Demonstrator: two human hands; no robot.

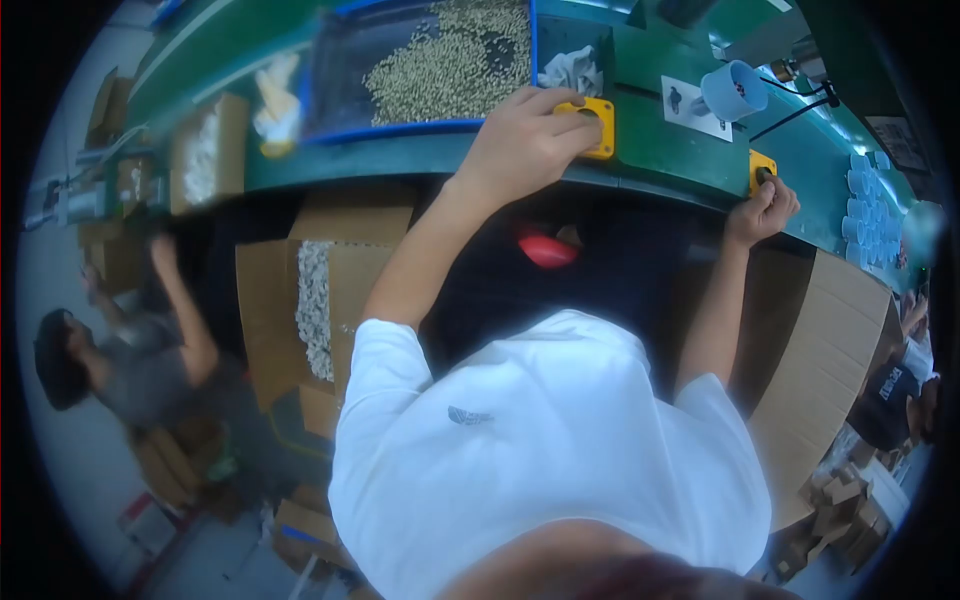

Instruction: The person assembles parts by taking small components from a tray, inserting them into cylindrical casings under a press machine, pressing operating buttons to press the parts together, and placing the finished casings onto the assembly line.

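My left hand (525, 145) reaches to a yellow push-button box (606, 130) at the bench's front edge, its bent fingers over the dark button. Farther right, my right hand (762, 212) is curled with its fingertips at the dark button of a second yellow push-button box (757, 160). Whether either button is pressed down cannot be seen. Left of my left hand stands a blue-rimmed tray (335, 75) holding a spread of many small metallic-looking parts (440, 65). Between the two boxes, farther back, are a light blue cup (735, 90) with small pieces in it and a printed sheet (690, 112).
The green bench (680, 165) runs across in front of me. Open cardboard boxes (265, 320) stand below on the left, one with small pale parts; a cardboard flap (830, 370) is at right. Several blue cups (868, 215) cluster at far right. A co-worker (140, 360) is at left.
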